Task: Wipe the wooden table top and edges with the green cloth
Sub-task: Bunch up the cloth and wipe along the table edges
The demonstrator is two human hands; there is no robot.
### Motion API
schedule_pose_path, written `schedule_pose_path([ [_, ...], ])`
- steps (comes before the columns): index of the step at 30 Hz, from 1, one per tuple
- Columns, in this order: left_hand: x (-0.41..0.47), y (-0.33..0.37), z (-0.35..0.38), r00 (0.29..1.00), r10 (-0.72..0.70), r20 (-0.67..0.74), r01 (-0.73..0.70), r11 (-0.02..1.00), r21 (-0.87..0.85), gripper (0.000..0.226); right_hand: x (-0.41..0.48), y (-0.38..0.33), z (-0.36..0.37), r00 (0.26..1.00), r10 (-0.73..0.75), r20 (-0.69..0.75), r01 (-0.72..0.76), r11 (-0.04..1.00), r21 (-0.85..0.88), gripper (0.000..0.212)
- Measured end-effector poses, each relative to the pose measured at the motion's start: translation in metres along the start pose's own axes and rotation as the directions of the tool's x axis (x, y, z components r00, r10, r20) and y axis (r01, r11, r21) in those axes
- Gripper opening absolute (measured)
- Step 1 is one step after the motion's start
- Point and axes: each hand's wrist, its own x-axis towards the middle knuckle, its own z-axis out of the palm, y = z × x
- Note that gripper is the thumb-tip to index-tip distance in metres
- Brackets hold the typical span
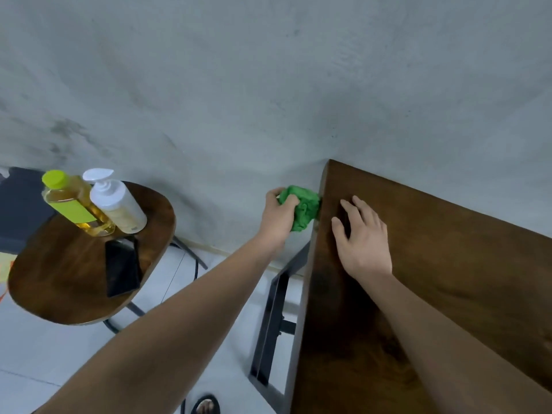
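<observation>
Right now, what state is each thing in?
cloth, bunched, pressed against the table edge.
left hand, grips the cloth.
right hand, flat on the table top.
yellow bottle, upright, capped, on the side table.
pump bottle, upright beside it.
phone, lying flat, screen dark.

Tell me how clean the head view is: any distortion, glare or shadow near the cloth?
Head view: wide-angle bending tilts the wooden table; light is soft, no glare; the right hand throws a shadow on the top; the green cloth in the left hand is sharp.
</observation>
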Motion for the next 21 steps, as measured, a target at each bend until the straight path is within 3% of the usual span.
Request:
schedule_pose_path([
  [6, 0.057, 0.019, 0.048, 0.999, 0.04, 0.031, -0.04, 0.999, 0.0, 0.032, 0.001, -0.005, -0.002, 1.0, 0.007, -0.014, -0.008, 1.0, -0.019, 0.055],
  [13, 0.077, 0.016, 0.072, 0.997, 0.008, 0.071, -0.018, 0.99, 0.138, 0.05, 0.003, -0.004, 0.0, 0.999, 0.009, -0.038, -0.01, 0.999, -0.031, 0.053],
  [21, 0.023, -0.008, 0.049, 0.978, 0.175, 0.113, -0.203, 0.926, 0.318, 0.037, 0.002, -0.004, 0.0, 0.998, -0.008, -0.054, 0.006, 0.999, -0.031, 0.052],
])
